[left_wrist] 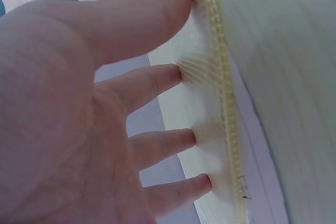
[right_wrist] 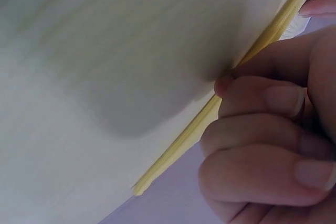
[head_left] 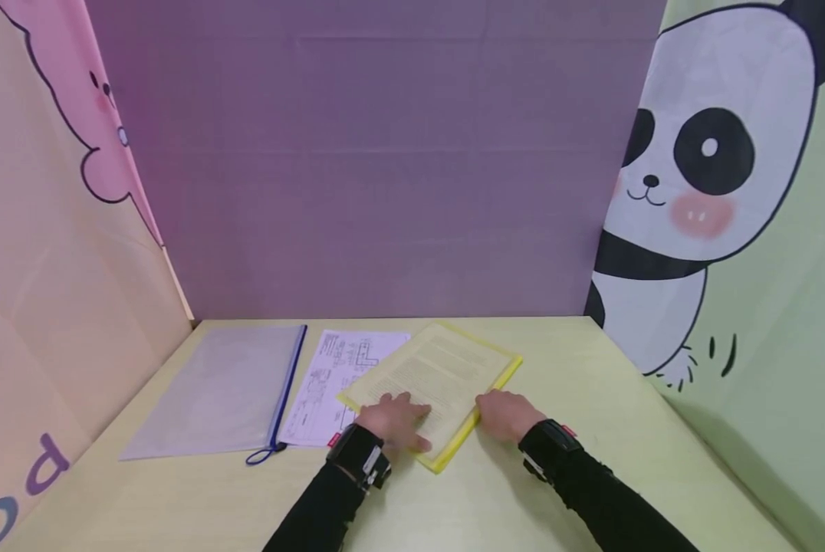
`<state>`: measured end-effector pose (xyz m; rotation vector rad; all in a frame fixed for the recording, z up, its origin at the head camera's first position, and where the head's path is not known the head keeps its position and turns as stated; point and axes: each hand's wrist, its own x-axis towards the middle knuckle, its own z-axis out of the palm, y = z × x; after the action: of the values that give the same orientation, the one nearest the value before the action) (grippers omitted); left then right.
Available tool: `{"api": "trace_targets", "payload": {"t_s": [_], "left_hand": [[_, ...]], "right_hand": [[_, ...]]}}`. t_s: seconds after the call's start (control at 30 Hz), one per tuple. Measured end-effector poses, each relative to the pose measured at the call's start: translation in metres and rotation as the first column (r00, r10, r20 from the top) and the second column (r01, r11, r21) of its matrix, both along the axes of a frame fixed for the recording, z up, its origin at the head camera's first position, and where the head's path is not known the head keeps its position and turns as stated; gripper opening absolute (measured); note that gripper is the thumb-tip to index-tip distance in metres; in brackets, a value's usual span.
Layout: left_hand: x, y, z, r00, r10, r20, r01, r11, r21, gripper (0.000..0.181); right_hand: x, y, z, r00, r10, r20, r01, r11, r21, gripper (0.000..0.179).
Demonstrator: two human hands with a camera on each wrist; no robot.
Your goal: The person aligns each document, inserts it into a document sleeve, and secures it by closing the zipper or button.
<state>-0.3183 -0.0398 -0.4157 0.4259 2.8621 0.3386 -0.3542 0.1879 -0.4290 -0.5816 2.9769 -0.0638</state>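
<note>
A yellow translucent document pouch (head_left: 447, 368) lies aslant on the table with a printed page showing through it. My left hand (head_left: 395, 420) rests on its lower left part with fingers spread. Those fingertips (left_wrist: 170, 72) press the pouch's thin surface near a ribbed yellow edge in the left wrist view. At the pouch's right side, my right hand (head_left: 512, 415) pinches the thick yellow edge strip (right_wrist: 181, 145) between thumb and index finger, its other fingers curled. What exactly sits between those two fingertips is hidden.
Left of the pouch lies a white sheet with line drawings (head_left: 323, 383), partly under it. Farther left is a clear document pouch (head_left: 212, 399) with a dark blue edge and a blue cord loop (head_left: 259, 458). A purple backdrop (head_left: 399, 169) stands behind the table (head_left: 626, 460).
</note>
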Motion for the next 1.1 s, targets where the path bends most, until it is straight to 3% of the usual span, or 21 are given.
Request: {"api": "trace_targets", "payload": {"t_s": [1.1], "left_hand": [[0.0006,0.0011,-0.0006,1.000,0.009,-0.007,-0.009,1.000,-0.010,0.065]], "right_hand": [[0.0081,-0.0071,0.0011,1.000,0.004,-0.014,-0.003,0.999,0.041,0.010]]}}
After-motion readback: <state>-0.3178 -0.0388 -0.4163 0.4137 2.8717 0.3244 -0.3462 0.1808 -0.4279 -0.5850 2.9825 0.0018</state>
